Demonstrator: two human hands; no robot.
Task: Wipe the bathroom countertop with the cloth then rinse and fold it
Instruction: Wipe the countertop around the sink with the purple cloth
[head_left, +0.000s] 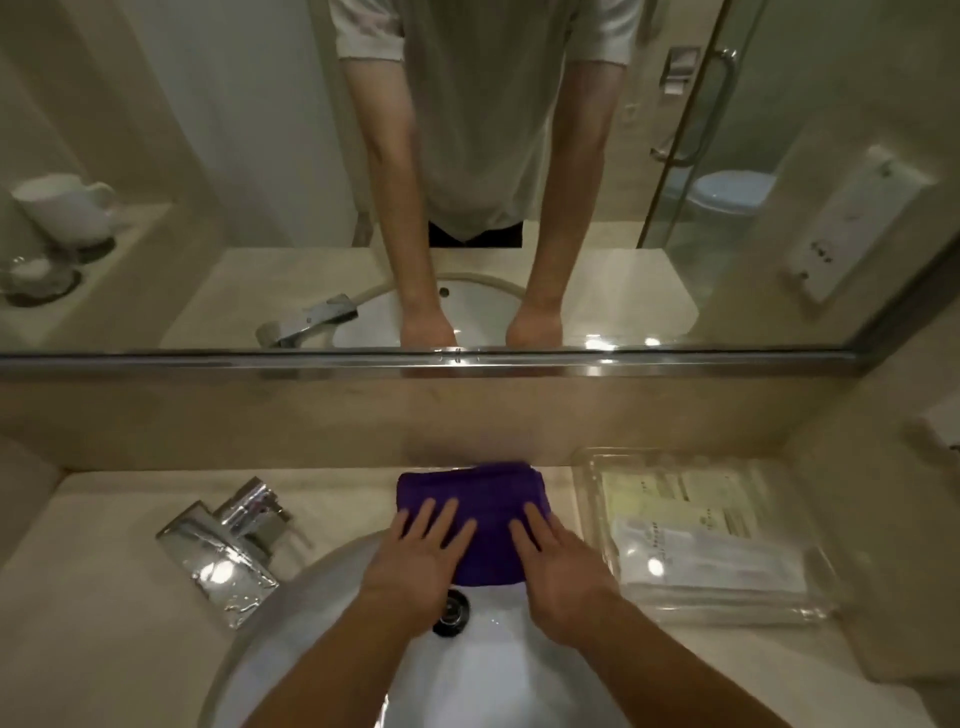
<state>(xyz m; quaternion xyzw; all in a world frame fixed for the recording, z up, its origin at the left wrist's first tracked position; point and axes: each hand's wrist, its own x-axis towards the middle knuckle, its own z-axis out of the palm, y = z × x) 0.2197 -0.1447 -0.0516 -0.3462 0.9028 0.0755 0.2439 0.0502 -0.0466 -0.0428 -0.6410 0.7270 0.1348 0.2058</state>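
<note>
1. Left hand (421, 553): flat, fingers straight, pressing purple cloth (480, 493) on its left half, gripping nothing.
2. That purple cloth: folded, beneath both hands' fingertips and reaching beyond them, long axis hand to hand.
3. Right hand (558, 577): likewise flat, pressing right half; equally near.

Print on the packets (691, 512) in the clear tray (587, 467) is unreadable.
</note>
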